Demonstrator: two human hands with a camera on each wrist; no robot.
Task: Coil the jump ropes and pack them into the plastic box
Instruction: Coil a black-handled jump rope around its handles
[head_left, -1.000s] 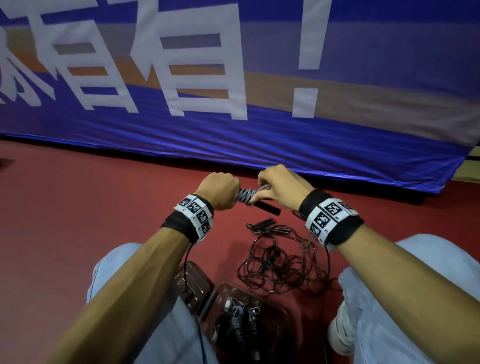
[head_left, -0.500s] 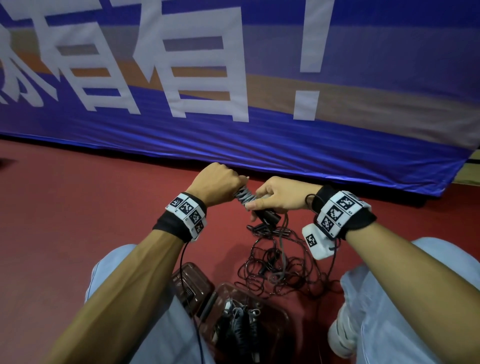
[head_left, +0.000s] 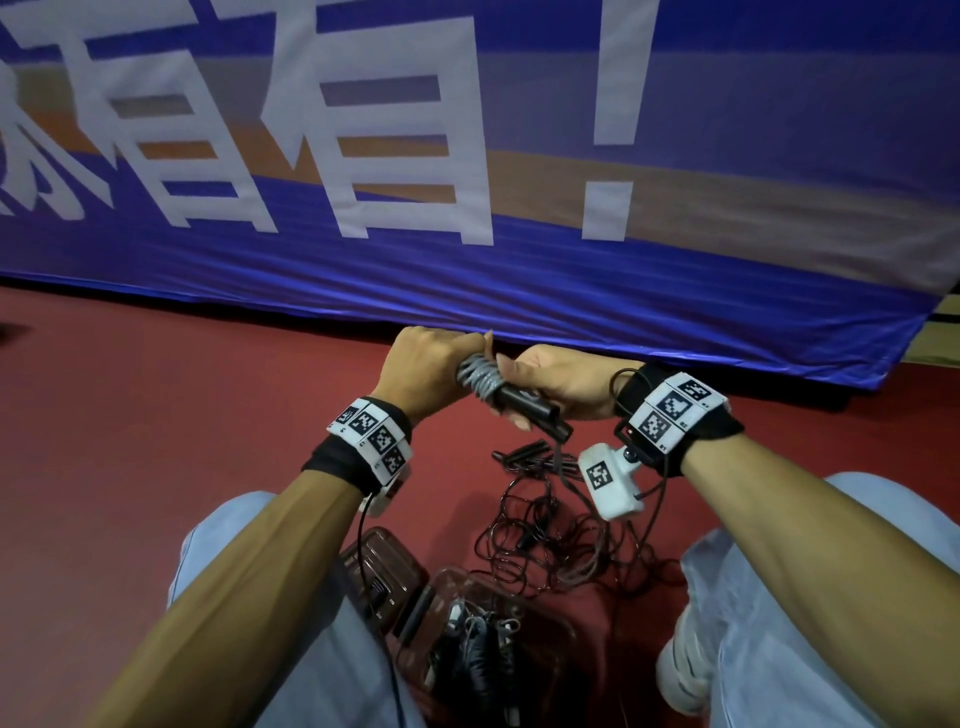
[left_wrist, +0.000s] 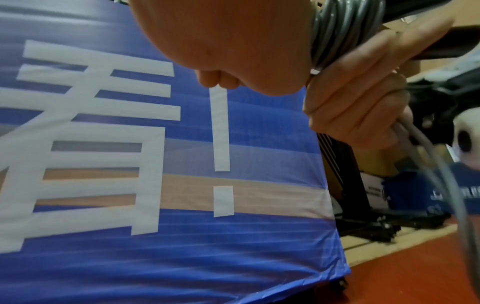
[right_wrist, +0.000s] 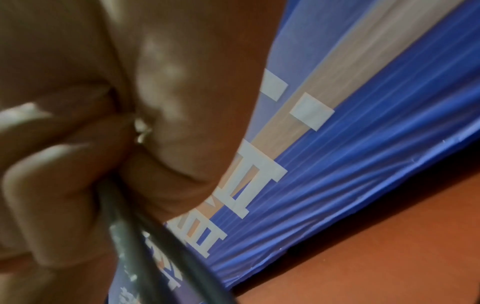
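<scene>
Both hands hold one jump rope above the red floor. My left hand (head_left: 434, 364) grips the black handles, with grey cord (head_left: 480, 376) wound tightly round them. My right hand (head_left: 556, 387) grips the free end of the handles (head_left: 527, 408) and the cord that trails down from its fist. In the left wrist view the grey coil (left_wrist: 342, 30) sits between both fists. A tangle of dark jump ropes (head_left: 550, 545) lies on the floor below. The clear plastic box (head_left: 550, 639) stands between my knees with coiled ropes (head_left: 483, 654) inside.
The box's lid (head_left: 384, 571) lies beside the box on the left. A blue banner (head_left: 519, 156) with white characters hangs right behind the hands. My legs in light trousers flank the box, and a white shoe (head_left: 685, 670) is at the right.
My right wrist has rolled so its camera now hangs below, and it has carried the cord round the handles. Both hands rose slightly toward the banner.
</scene>
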